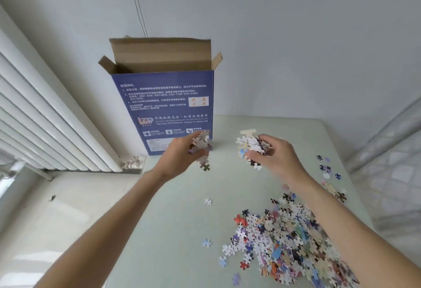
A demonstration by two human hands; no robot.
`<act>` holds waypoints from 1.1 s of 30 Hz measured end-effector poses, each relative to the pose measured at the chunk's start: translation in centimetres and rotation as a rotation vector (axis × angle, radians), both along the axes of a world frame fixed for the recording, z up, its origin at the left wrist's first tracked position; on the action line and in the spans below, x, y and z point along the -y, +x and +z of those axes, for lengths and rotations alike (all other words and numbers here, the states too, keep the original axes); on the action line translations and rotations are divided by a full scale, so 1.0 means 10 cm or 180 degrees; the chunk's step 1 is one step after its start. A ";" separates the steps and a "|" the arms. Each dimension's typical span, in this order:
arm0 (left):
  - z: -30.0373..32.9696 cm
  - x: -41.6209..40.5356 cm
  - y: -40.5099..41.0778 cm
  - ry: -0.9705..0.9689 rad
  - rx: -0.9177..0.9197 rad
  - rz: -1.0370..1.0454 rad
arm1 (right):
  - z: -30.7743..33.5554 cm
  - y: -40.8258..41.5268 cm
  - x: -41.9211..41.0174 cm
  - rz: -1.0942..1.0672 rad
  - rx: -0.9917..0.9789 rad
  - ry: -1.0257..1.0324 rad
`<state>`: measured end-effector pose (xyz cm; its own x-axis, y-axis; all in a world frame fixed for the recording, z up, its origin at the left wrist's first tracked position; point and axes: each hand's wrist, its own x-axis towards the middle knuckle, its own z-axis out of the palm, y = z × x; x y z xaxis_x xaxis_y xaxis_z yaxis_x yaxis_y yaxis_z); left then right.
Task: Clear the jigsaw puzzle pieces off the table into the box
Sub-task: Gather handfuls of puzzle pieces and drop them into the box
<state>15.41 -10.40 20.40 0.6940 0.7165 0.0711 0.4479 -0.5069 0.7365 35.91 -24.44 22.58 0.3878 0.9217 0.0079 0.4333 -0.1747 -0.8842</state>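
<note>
A tall blue cardboard box [168, 105] stands upright at the table's far left, its top flaps open. My left hand [180, 153] grips a clump of puzzle pieces [201, 145] just in front of the box's lower face, with a few pieces dangling below. My right hand [273, 153] holds a second handful of pieces [250, 145] above the table, to the right of the box. A big heap of loose pieces [289, 237] lies on the table at the near right, partly under my right forearm.
The pale green table [170, 230] carries stray single pieces [207, 201] in the middle and a few [328, 169] near its right edge. A white radiator [45, 128] stands at the left, the wall behind, and a bed [391, 174] at the right.
</note>
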 end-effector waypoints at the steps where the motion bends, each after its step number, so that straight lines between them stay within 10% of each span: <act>1: 0.19 -0.20 -0.02 0.0162 0.0026 -0.0007 | 0.14 -0.01 -0.20 0.0038 0.0009 0.0072; 11: 1.40 -1.71 0.03 0.1684 0.0651 0.0507 | 1.13 0.00 -1.91 0.0066 0.0359 0.0669; 24: 1.00 -2.31 -0.11 0.1531 -0.0887 0.0147 | 1.12 -0.11 -2.78 0.0481 0.1351 0.0082; 33: 0.96 -2.35 -0.16 0.1344 -0.0422 -0.0006 | 1.04 -0.22 -3.00 0.1069 0.2055 -0.0273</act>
<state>13.77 13.06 29.98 0.7182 0.6424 0.2676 0.5232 -0.7520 0.4010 33.74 5.61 33.01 0.0266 0.9977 0.0617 0.9058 0.0021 -0.4236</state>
